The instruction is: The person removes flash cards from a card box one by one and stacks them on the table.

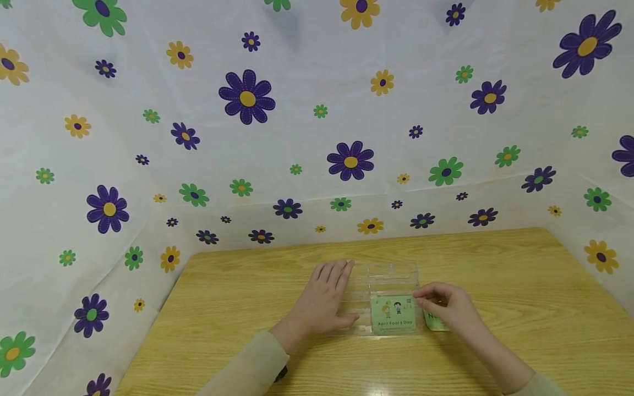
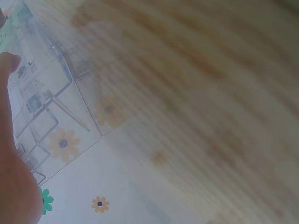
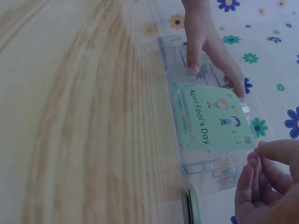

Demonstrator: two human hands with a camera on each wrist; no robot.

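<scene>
A clear plastic card holder (image 1: 392, 286) with several compartments stands on the wooden table. My left hand (image 1: 324, 297) rests across its left part, fingers straight and thumb spread; the left wrist view catches only the thumb side of this hand (image 2: 14, 154) beside the clear plastic (image 2: 58, 116). A green card reading "April Fool's Day" (image 3: 212, 116) lies at the holder's right front compartment. With thumb and index finger, my right hand (image 1: 448, 305) pinches that card's upper right corner. Partly hidden below the right hand is a stack of green cards (image 1: 437, 323), seen edge-on in the right wrist view.
The wood-grain table (image 1: 238, 308) extends around the holder on all sides. Behind it and at both sides hangs a white cloth (image 1: 297, 137) printed with purple, green and yellow flowers. A dark band (image 1: 281, 374) shows at the left wrist.
</scene>
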